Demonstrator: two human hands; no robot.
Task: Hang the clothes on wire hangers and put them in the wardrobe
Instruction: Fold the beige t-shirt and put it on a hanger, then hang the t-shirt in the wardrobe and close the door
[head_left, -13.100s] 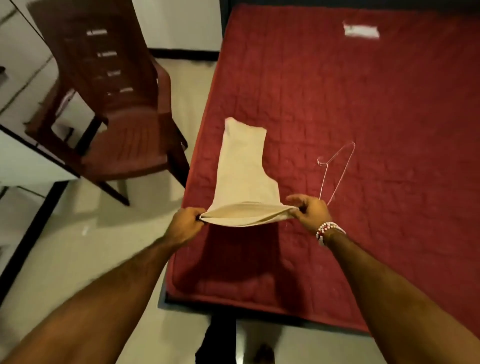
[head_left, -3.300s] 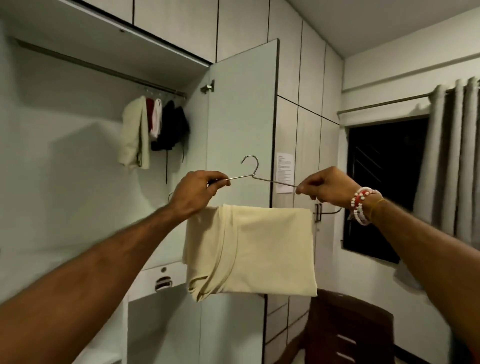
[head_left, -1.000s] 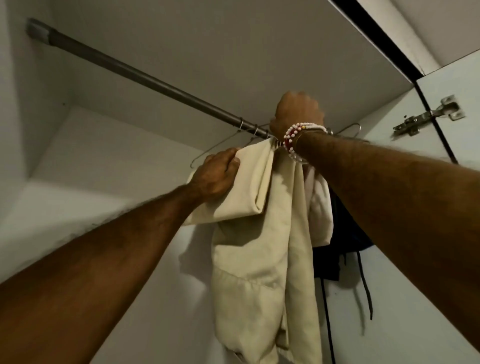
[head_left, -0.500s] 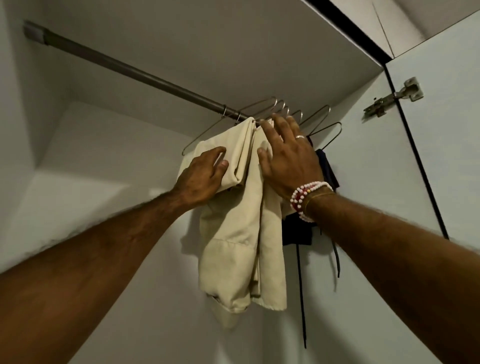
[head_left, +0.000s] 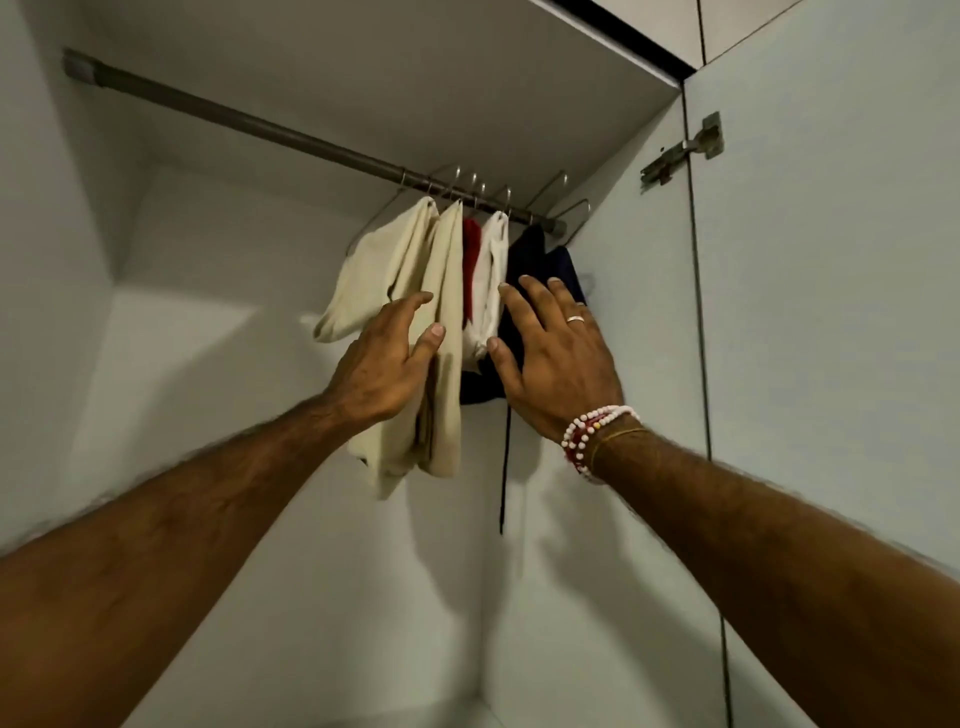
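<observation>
Inside the wardrobe, several garments hang on wire hangers (head_left: 457, 182) from a grey rail (head_left: 249, 124), bunched at its right end. Leftmost is a folded beige cloth (head_left: 384, 265); beside it hang another beige piece (head_left: 448, 291), a red one (head_left: 470, 260), a white one (head_left: 492, 280) and dark navy ones (head_left: 530, 260). My left hand (head_left: 387, 364) is in front of the beige cloths with straight fingers, holding nothing. My right hand (head_left: 558, 353), with a ring and bead bracelets, is spread open in front of the navy garments.
The wardrobe's side panel (head_left: 639, 364) stands just right of the clothes, with the open door (head_left: 831, 312) and its hinge (head_left: 680, 150) beyond. The rail's left part is bare. A dark cord (head_left: 505, 467) dangles below the navy clothes.
Both hands have come off the beige cloth and drawn back and down with fingers spread. The cloth now hangs free on the rail, and the red and white garments show.
</observation>
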